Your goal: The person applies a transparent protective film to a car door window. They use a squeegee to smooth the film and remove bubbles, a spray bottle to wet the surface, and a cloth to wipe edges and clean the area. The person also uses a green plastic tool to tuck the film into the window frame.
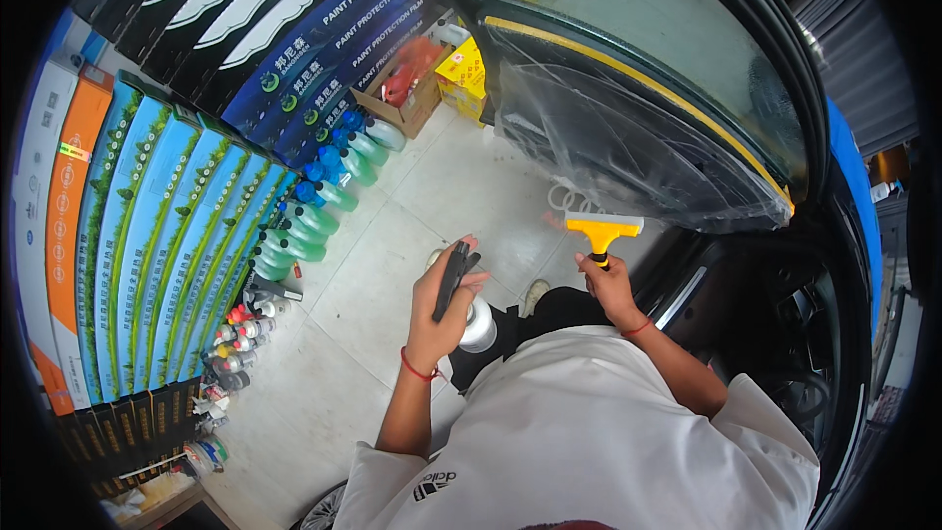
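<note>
Yellow plastic squeegee [602, 233] sits clamped in the right hand [608, 287], blade just below the lower edge of the clear film [628, 152] draped on the car door [687, 79]. Left hand [444, 306] is wrapped around a white spray bottle with black trigger [461, 294]. Pale tiled floor [392, 265] between door and the row of green bottles [314, 221] gives decent elbow room.

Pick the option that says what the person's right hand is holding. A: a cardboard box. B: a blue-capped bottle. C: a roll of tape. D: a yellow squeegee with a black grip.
D: the right hand is closed around the black grip of the yellow squeegee, its blade raised near the plastic-covered car door, while the left hand holds a spray bottle.
</note>
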`<state>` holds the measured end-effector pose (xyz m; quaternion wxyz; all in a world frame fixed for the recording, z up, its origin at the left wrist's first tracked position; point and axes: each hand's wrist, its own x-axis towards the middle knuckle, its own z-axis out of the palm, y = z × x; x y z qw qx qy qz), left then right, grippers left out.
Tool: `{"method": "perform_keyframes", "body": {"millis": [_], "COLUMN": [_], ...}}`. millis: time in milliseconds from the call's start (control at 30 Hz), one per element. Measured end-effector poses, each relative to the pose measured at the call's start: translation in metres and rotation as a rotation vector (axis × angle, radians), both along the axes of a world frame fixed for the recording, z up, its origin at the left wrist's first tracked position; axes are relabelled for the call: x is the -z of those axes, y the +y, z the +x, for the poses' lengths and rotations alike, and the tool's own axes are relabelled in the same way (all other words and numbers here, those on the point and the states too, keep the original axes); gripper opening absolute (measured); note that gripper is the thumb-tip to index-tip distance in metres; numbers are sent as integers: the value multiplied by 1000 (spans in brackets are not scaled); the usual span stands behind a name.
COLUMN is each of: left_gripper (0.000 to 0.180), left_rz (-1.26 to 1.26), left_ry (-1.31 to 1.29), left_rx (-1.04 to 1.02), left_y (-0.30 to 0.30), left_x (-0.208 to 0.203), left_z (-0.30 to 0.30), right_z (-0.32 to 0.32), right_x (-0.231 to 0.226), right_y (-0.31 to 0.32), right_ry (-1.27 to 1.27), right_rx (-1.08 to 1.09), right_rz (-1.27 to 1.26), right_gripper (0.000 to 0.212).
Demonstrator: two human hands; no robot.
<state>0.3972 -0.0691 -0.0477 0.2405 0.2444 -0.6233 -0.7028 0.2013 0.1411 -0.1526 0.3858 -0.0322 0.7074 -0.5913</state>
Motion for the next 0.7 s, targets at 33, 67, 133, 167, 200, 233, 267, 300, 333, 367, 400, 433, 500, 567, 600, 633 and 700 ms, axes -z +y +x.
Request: {"method": "perform_keyframes", "body": {"millis": [33, 67, 133, 167, 200, 233, 267, 300, 333, 367, 400, 433, 500, 567, 600, 633, 700], "left_gripper": [55, 55, 53, 52, 51, 51, 50, 50, 49, 49, 48, 46, 43, 42, 41, 41, 40], "left_rz": [8, 16, 54, 113, 143, 170, 196, 188, 177, 169, 81, 27, -81, 38, 41, -50, 21], "left_ry": [-29, -59, -68, -85, -93, -100, -84, -74, -65, -56, -60, 25, 55, 36, 26, -48, -101], "left_rx": [-4, -9, -63, -78, -107, -134, -138, -131, -114, -89, -67, -60, -226, -326, -244, -196, -191], "left_y": [-2, -6, -12, -20, -25, -30, -35, -37, -39, -41, -43, -46, -47, -59, -64, -66, -61], "left_x": [9, 18, 34, 43, 49, 49, 52, 50, 35, 17, -5, -27, -56, -5, 15, 38, 39], "left_z": [1, 2, 3, 2, 2, -1, -2, 1, 1, 1, 6, 11, 7, 5, 4, 3, -2], "right_z": [1, 1, 4, 5, 6, 7, 7, 8, 8, 8, 9, 13, 16, 16, 17, 18, 17], "right_x": [0, 1, 1, 0, -2, -5, -5, -3, -1, 1, 2, 3, 6, -6, -7, -8, -11], "right_y": [5, 9, 16, 16, 16, 15, 15, 16, 16, 14, 11, 12, 8, -7, -11, -17, -31], "right_ry": [-4, -6, -7, 5, 16, 29, 25, 22, 19, 50, 79, 103, 150, 200, 228, 257, 354], "right_rx": [10, 4, -7, -7, -7, -4, -15, -25, -25, -45, -51, -56, -64, -82, -93, -112, -83], "right_rz": [16, 26, 50, 72, 94, 112, 111, 110, 106, 109, 123, 146, 159, 158, 159, 157, 138], "right_gripper": [28, 28, 28, 28, 28, 28, 28, 28, 28, 28, 28, 29, 31, 33, 33, 33, 35]}}
